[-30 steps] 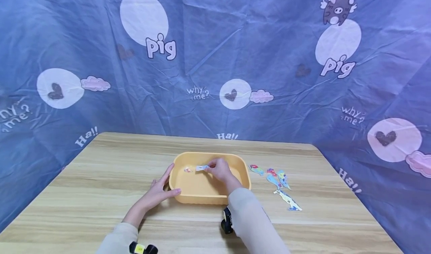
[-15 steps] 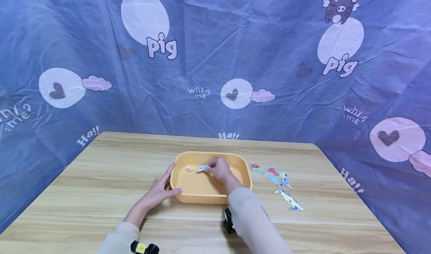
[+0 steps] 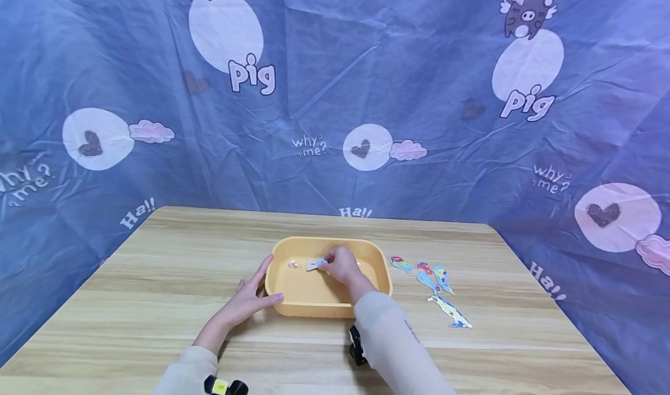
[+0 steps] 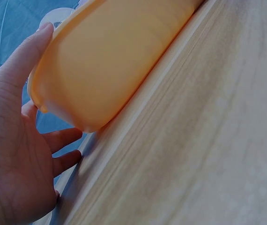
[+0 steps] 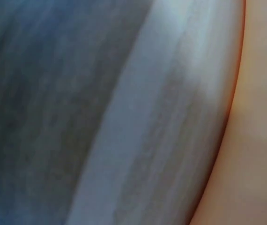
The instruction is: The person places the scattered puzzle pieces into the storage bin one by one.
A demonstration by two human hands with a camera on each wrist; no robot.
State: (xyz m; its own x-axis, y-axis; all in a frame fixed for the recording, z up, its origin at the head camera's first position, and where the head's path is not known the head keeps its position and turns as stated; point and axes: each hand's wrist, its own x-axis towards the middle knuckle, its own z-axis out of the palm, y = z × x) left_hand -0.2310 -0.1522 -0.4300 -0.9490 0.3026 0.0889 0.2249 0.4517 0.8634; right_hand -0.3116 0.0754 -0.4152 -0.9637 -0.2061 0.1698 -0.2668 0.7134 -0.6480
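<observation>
A yellow-orange plastic basin (image 3: 314, 309) stands on the wooden table. My left hand (image 3: 246, 303) rests against its left end, thumb on the near corner of the rim and fingers spread along the side. In the left wrist view the thumb lies along the rim of the basin (image 4: 105, 65), and the fingers are fairly straight. Inside the basin, my right hand (image 3: 342, 265) pinches a flat light-blue paper cutout (image 3: 315, 264) between thumb and fingers. A small reddish-white cutout (image 3: 293, 264) lies on the basin floor to its left. The right wrist view does not show the right hand.
Right of the basin lie several colourful flat cutouts: a red-and-green one (image 3: 401, 263), a blue one with red (image 3: 427, 281), a blue-and-yellow one (image 3: 441, 278) and a long pale-yellow one (image 3: 450, 312). A blue patterned cloth (image 3: 324, 104) hangs behind the table (image 3: 199, 255).
The light-blue cutout has tilted slightly in my right fingers, showing more of its face. Both hands stay in nearly the same place, and the basin has not visibly moved.
</observation>
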